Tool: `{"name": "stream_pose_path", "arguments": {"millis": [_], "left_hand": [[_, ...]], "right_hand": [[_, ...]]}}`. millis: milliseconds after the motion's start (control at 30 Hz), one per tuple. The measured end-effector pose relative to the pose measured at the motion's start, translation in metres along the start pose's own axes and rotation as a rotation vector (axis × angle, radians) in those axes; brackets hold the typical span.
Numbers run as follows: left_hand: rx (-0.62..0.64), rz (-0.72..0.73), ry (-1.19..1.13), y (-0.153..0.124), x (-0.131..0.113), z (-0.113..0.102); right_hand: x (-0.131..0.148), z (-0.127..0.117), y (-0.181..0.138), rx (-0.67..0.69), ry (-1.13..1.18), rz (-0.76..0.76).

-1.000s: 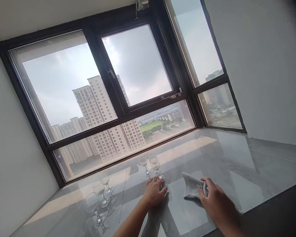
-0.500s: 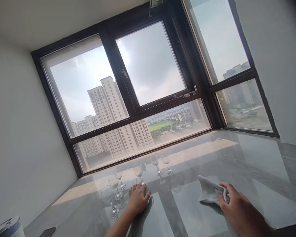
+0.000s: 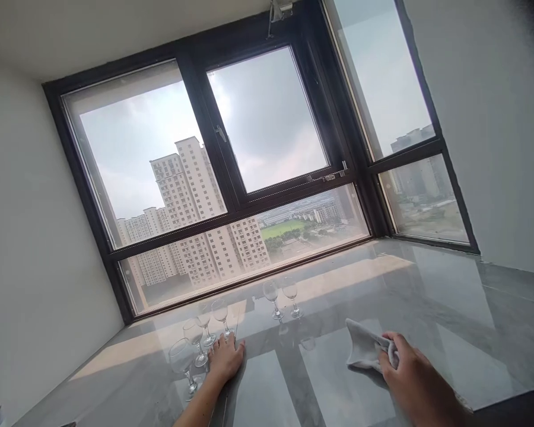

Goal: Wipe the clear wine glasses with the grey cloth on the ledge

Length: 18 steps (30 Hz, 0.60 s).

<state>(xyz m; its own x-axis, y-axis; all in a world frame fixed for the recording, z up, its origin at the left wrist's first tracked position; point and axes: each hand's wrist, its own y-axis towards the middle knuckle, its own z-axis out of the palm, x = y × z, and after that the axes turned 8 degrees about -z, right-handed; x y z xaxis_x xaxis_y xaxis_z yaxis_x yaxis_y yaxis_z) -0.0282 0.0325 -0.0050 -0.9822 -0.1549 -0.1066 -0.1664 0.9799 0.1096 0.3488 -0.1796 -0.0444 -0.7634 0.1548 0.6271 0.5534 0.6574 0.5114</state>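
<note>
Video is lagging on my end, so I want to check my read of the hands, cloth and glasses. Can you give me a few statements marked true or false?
1. The right hand grips a cloth. True.
2. The left hand is raised clear of the counter. False: it rests flat on it, at the foot of a glass.
3. The glasses all stand upright. True.
4. The cloth is stuffed inside a glass. False: it lies on the counter, apart from the glasses.
5. The glasses stand between the hands and the window. True.
</note>
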Motion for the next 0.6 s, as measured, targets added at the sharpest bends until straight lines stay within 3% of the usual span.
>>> {"name": "stream_pose_path", "arguments": {"millis": [100, 200, 367, 467, 600], "left_hand": [[-0.088, -0.065, -0.028, -0.007, -0.016, 0.002], [-0.117, 0.022, -0.079, -0.021, -0.047, 0.007], [0.021, 0.326, -0.128, -0.032, -0.107, 0.016], [0.113, 0.338, -0.124, -0.026, -0.133, 0.015], [0.167, 0.301, -0.11, -0.012, -0.15, 0.01]], "right_hand": [[0.003, -0.001, 0.0, -0.007, -0.004, 0.009], [0.005, -0.004, 0.0, 0.01, -0.019, 0.016], [0.007, -0.005, -0.001, -0.003, -0.049, -0.002], [0.006, -0.005, -0.001, -0.008, -0.046, -0.005], [0.005, -0.004, -0.001, -0.041, -0.031, -0.024]]}}
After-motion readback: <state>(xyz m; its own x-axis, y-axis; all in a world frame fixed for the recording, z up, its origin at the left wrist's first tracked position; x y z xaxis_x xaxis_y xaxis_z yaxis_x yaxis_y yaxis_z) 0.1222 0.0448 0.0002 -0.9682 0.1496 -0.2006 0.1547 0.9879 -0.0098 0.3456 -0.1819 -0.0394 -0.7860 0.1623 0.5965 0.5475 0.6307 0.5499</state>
